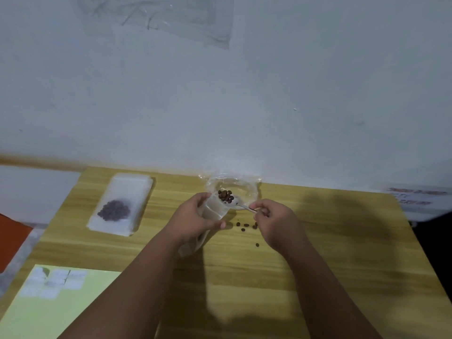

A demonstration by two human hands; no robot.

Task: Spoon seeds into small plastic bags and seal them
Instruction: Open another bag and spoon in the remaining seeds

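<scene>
Table (318,253): wood-grain top, far edge butted against a white wall (269,94); its left edge runs diagonally, with an orange object (12,241) beyond it. Open surface lies to the right of and nearer than the hands.

Writing: a sheet (415,196) at the far right corner carries red print, too blurred to read. A yellow-green sheet (73,314) at the near left holds white labels (53,282), no text discernible.

Containers: a small plastic bag (215,211) is gripped by the left hand (195,221), fingers curled around it, mouth held open. The right hand (276,221) pinches the handle of a spoon (238,204); its bowl, heaped with brown seeds (226,195), sits at the bag's mouth. A crumpled clear bag (244,189) stands just behind; contents cannot be told. Loose seeds (245,225) lie between the hands. At far left, a filled bag (115,210) rests on a stack of bags (137,184).
</scene>
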